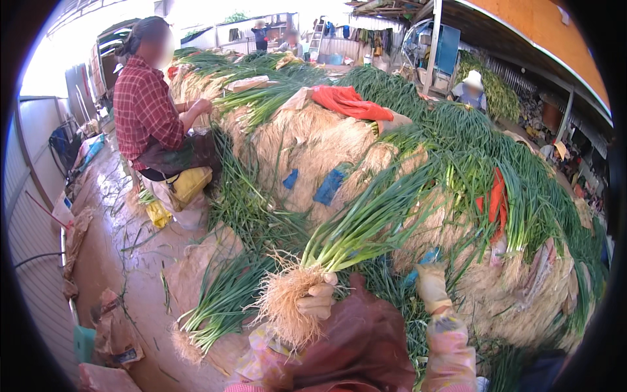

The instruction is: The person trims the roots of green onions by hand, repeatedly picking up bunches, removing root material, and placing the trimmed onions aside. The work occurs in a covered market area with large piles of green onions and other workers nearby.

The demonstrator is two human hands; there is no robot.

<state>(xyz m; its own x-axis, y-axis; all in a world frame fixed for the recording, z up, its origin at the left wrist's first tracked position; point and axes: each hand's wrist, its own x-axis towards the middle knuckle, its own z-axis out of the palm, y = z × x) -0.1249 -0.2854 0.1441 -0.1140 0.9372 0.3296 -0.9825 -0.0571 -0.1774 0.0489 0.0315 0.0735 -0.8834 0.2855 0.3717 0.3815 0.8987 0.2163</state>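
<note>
My left hand (317,298), in a pale glove, is closed round a bunch of green onions (336,251) just above its shaggy roots. The roots (284,297) hang toward the lower left, and the long green leaves slant up to the right. My right hand (432,285), gloved too, reaches to the near side of the heaped onions. Blue material (430,256) shows beside its fingers; whether the hand grips it is hidden. Another bunch of green onions (219,307) lies on the floor left of my left hand.
A large heap of green onions (313,153), roots facing this side, fills the middle. Red cloth (349,102) lies on top. A co-worker in a checked shirt (147,104) sits at the left. Crumpled brown bags (117,333) lie along the wall (39,261).
</note>
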